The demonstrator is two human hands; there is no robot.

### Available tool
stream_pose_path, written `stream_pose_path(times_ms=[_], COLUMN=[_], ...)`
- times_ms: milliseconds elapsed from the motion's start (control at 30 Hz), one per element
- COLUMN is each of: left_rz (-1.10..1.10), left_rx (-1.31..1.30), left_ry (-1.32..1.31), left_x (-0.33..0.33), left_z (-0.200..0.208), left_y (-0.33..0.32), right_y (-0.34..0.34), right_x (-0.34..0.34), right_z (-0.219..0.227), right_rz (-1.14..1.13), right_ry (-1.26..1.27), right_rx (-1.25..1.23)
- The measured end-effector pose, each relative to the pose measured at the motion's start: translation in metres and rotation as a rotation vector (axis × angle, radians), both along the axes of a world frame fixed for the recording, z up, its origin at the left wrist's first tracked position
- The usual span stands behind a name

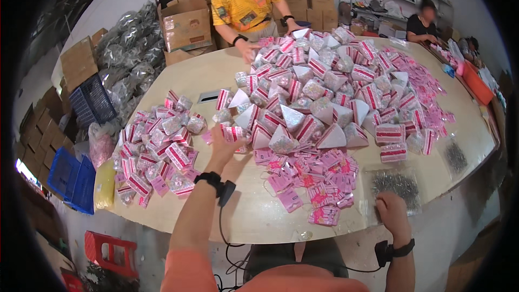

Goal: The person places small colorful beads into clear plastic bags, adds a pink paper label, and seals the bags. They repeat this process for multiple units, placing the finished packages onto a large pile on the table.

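My left hand (220, 148) reaches to the near left edge of a big heap of cake-slice-shaped pieces (303, 89), pink and white with glittery sides. Its fingers and thumb are around one pink-and-white cake-slice-shaped piece (233, 133). My right hand (393, 212) is curled closed at the right, by the table's front edge; what it holds, if anything, is hidden. It rests beside a clear bag of small dark metal pieces (397, 184). Between my hands lies a spread of pink printed cards (308, 181), some with thin loops.
A smaller pile of similar pieces with pink cards (157, 151) is on the left of the table. Across the table a person in a yellow shirt (246, 2) touches the heap. Another person (424, 24) sits far right. Blue crates (71, 178) and a red stool (111, 253) stand left.
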State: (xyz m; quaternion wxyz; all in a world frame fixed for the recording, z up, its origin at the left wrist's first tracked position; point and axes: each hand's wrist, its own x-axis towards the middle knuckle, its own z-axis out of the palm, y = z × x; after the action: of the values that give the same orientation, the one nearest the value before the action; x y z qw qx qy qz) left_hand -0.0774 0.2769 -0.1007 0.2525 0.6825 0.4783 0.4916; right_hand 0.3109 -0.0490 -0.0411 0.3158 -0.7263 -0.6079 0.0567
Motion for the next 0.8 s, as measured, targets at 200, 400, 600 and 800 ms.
stream_pose_path(times_ms=[200,400,600,800], left_rz=[0.220,0.208,0.192,0.463], left_rx=[-0.004,-0.113,-0.035,0.249], left_ry=[0.316,0.296,0.412,0.307], left_x=[0.062,0.077,0.051,0.024], left_z=[0.011,0.028,0.028,0.035], left_y=[0.012,0.023,0.035,0.062], right_y=[0.000,0.003,0.007,0.008], right_x=[0.001,0.000,0.000,0.003], right_z=[-0.002,-0.004,-0.007,-0.008], right_rz=[-0.038,-0.035,-0.023,-0.041], right_ry=[0.030,0.040,0.034,-0.009], right_rx=[-0.051,-0.031,-0.003,-0.007])
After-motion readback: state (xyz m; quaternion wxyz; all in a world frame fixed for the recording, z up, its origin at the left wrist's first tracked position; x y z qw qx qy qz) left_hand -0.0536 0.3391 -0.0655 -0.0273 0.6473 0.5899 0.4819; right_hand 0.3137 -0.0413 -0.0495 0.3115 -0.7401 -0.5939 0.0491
